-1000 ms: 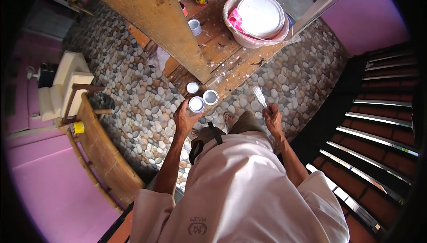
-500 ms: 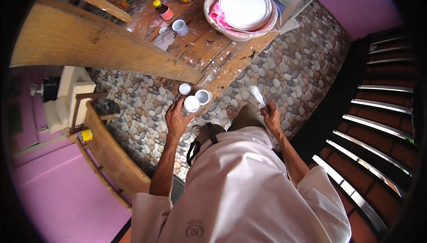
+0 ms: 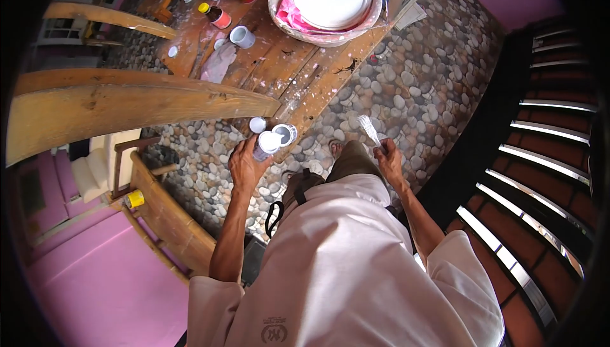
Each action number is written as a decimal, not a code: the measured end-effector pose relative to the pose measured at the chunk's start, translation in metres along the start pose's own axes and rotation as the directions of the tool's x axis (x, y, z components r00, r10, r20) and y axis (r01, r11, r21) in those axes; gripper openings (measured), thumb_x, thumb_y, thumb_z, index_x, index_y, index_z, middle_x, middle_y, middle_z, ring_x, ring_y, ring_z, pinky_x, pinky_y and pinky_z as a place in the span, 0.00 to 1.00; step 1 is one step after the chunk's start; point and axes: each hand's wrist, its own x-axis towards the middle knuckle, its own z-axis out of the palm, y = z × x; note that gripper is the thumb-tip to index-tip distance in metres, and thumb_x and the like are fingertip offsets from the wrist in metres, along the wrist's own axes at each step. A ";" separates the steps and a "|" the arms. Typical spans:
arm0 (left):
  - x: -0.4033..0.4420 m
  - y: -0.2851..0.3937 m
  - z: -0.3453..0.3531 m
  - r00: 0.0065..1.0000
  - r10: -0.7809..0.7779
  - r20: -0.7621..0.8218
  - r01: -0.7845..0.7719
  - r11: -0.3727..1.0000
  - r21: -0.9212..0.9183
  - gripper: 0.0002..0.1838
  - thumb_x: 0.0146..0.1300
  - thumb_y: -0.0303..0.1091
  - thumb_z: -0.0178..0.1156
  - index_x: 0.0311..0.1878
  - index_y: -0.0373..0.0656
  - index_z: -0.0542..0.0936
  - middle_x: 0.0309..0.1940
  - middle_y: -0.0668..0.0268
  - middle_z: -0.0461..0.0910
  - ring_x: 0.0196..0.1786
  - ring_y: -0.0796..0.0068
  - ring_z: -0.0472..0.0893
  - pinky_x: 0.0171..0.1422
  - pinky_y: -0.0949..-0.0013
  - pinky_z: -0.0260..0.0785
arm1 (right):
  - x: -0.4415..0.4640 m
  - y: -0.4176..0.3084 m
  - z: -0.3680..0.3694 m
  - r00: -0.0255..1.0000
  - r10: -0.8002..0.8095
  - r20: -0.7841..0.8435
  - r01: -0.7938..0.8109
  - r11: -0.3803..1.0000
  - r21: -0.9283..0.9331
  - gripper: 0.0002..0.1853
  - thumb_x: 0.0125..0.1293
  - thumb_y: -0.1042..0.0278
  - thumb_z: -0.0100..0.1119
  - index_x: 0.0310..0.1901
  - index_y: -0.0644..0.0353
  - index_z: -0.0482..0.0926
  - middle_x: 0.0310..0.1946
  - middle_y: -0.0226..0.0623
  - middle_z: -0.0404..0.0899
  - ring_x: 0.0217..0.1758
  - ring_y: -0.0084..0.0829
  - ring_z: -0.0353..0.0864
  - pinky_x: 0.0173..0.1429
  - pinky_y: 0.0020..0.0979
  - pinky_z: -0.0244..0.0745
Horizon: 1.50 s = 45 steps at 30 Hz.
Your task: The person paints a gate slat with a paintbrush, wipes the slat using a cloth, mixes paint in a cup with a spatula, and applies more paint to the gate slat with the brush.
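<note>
My left hand (image 3: 246,164) is wrapped round a small can of white paint (image 3: 265,145), tilted to the right over a second can (image 3: 285,133). White paint runs from its rim into that can, which stands at the corner of the wooden table. A white lid or small tub (image 3: 257,124) is just behind them. In my right hand (image 3: 388,157) is a paintbrush (image 3: 368,128) with white bristles pointing up and away, held over the pebbled floor.
On the paint-spattered table (image 3: 298,70) stand a basin (image 3: 277,13) with a white lid and pink cloth, a grey can (image 3: 242,37) and a yellow-capped bottle (image 3: 216,15). A wooden beam (image 3: 146,98) crosses at left. A bamboo bench (image 3: 168,213) is at lower left, dark slats (image 3: 508,258) at right.
The can in my left hand has gone from upright to tilted, and white paint now flows into the neighbouring can. The view has shifted, while my right hand still holds the brush.
</note>
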 end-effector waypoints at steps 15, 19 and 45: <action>0.000 -0.001 0.001 1.000 -0.007 -0.016 0.007 1.000 -0.023 0.35 0.40 0.37 0.78 0.56 0.43 0.78 0.43 0.54 0.82 0.47 0.52 0.81 0.52 0.56 0.74 | 0.010 -0.002 0.004 0.999 0.033 0.014 -0.034 0.995 0.089 0.12 0.61 0.66 0.59 0.41 0.65 0.73 0.25 0.35 0.78 0.28 0.25 0.77 0.36 0.29 0.73; -0.003 -0.006 0.008 0.998 -0.042 -0.045 0.039 0.997 -0.062 0.35 0.40 0.38 0.78 0.56 0.43 0.79 0.43 0.54 0.83 0.46 0.52 0.82 0.53 0.57 0.74 | 0.011 0.000 0.009 0.999 0.028 0.029 -0.031 0.992 0.118 0.11 0.61 0.68 0.59 0.41 0.65 0.73 0.26 0.33 0.78 0.29 0.22 0.76 0.37 0.27 0.72; -0.024 -0.030 0.036 0.960 -0.200 -0.194 0.087 0.877 -0.473 0.30 0.43 0.35 0.80 0.50 0.40 0.78 0.41 0.60 0.85 0.43 0.67 0.85 0.49 0.64 0.75 | -0.009 -0.191 0.089 0.723 -0.546 0.423 0.633 0.769 -0.087 0.11 0.61 0.73 0.55 0.45 0.65 0.71 0.33 0.55 0.80 0.36 0.58 0.81 0.39 0.52 0.75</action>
